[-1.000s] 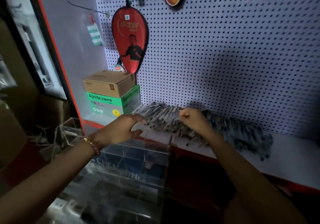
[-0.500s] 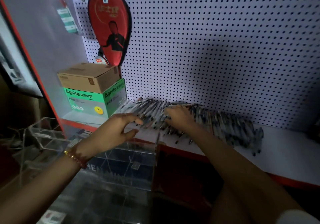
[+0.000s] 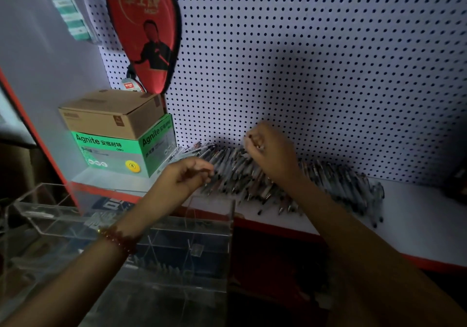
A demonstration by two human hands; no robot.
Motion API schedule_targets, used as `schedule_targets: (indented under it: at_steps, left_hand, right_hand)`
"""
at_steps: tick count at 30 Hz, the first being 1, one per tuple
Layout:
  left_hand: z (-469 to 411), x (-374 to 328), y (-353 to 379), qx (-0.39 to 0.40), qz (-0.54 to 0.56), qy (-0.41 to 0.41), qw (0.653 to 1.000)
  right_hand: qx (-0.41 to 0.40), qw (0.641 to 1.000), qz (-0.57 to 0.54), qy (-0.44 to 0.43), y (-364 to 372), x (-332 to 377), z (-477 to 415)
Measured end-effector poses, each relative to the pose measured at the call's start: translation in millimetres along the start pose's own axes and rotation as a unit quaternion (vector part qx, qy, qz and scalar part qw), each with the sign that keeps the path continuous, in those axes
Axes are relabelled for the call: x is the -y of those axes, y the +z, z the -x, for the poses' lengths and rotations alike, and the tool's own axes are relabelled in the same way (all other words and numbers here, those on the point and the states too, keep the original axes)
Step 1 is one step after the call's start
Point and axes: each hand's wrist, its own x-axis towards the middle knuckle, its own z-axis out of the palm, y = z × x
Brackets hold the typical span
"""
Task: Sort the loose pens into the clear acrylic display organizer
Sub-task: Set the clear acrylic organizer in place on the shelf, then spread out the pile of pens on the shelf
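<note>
Clear acrylic organizer (image 3: pixel 212 225) walls sit under your left forearm, below the beaded bracelet (image 3: pixel 118 240). Your left hand (image 3: pixel 184 175) reaches forward with its fingers curled, their tips at the near left edge of the loose pens (image 3: pixel 328 182); blur hides whether they pinch one. Your right hand (image 3: pixel 271 152) hangs just above the heap, beyond and right of the left, fingers clenched; you cannot tell if a pen is inside. The pens lie heaped on the white shelf (image 3: pixel 417 220), beneath and right of that hand.
</note>
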Motion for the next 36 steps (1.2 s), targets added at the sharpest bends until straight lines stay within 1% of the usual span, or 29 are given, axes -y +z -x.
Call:
schedule_targets:
  at_steps: [2, 3, 4, 7, 9, 11, 13, 15, 16, 17, 18, 19, 20, 21, 22, 23, 24, 28, 31, 33, 36]
  left_hand:
    - [-5.0, -5.3, 5.5, 0.004, 0.082, -0.025, 0.996]
    - [-7.5, -7.2, 7.9, 0.003, 0.111, -0.037, 0.993]
    - [-9.6, -9.4, 10.6, 0.002, 0.136, -0.050, 0.989]
    - [-17.3, -10.5, 18.4, -0.012, 0.216, -0.087, 0.973]
    - [-21.2, -10.6, 24.6, -0.019, 0.253, -0.100, 0.962]
    - [-23.5, -9.9, 30.7, -0.013, 0.283, -0.094, 0.954]
    - [-23.3, -7.8, 33.2, -0.020, 0.305, -0.085, 0.948]
    - [-20.9, -4.9, 31.0, -0.045, 0.275, -0.072, 0.958]
    - [-18.9, -3.7, 29.0, -0.064, 0.243, -0.065, 0.966]
    - [-16.2, -2.5, 26.9, -0.081, 0.215, -0.058, 0.972]
    - [-12.7, -2.3, 24.9, -0.092, 0.197, -0.054, 0.975]
    - [-8.6, -2.7, 23.5, -0.097, 0.189, -0.052, 0.976]
    - [-4.3, -3.4, 22.4, -0.099, 0.187, -0.053, 0.976]
    - [-0.4, -4.1, 21.3, -0.100, 0.186, -0.054, 0.976]
    - [2.9, -4.5, 20.4, -0.102, 0.186, -0.057, 0.975]
    - [5.5, -4.4, 19.7, -0.104, 0.190, -0.060, 0.974]
    - [7.7, -4.0, 18.6, -0.108, 0.193, -0.064, 0.973]
    - [11.7, -4.2, 17.1, -0.121, 0.193, -0.067, 0.971]
    - [12.3, -5.4, 20.7, -0.116, 0.185, -0.063, 0.974]
    - [11.8, -5.8, 23.6, -0.111, 0.187, -0.066, 0.974]
    - [12.7, -7.9, 28.6, -0.109, 0.191, -0.070, 0.973]
  right_hand:
    - [-0.051, 0.991, -0.089, 0.083, -0.3, 8.5, 8.0]
    - [-0.057, 0.982, -0.134, 0.122, 1.8, 11.3, 11.5]
    - [-0.054, 0.972, -0.172, 0.152, 3.6, 14.0, 14.7]
    - [-0.038, 0.944, -0.257, 0.206, 7.7, 20.3, 24.0]
    - [-0.020, 0.931, -0.285, 0.229, 6.0, 24.9, 32.0]
    - [0.027, 0.938, -0.276, 0.205, 4.5, 29.6, 41.7]
    - [0.119, 0.943, -0.278, 0.140, 2.5, 34.0, 45.2]
    - [0.221, 0.928, -0.281, 0.108, -0.9, 31.9, 39.1]
    - [0.244, 0.927, -0.267, 0.103, -2.0, 26.9, 33.3]
    - [0.246, 0.935, -0.237, 0.096, -1.7, 17.4, 27.5]
    - [0.249, 0.948, -0.181, 0.085, -1.9, 6.0, 22.8]
    - [0.267, 0.956, -0.098, 0.071, -1.2, -7.7, 20.6]
    - [0.312, 0.948, -0.003, 0.061, -0.1, -20.3, 21.0]
    - [0.365, 0.926, 0.082, 0.048, 2.0, -31.4, 22.9]
    - [0.414, 0.899, 0.138, 0.035, 5.2, -40.7, 25.6]
    - [0.439, 0.882, 0.171, 0.018, 9.2, -45.9, 29.1]
    - [0.440, 0.877, 0.191, -0.004, 12.6, -46.9, 32.0]
    - [0.367, 0.899, 0.222, -0.090, 22.3, -49.5, 34.9]
    - [0.330, 0.911, 0.225, -0.105, 22.7, -53.1, 32.7]
    - [0.320, 0.916, 0.221, -0.095, 20.7, -55.9, 32.8]
    - [0.274, 0.933, 0.210, -0.100, 15.9, -60.0, 35.5]
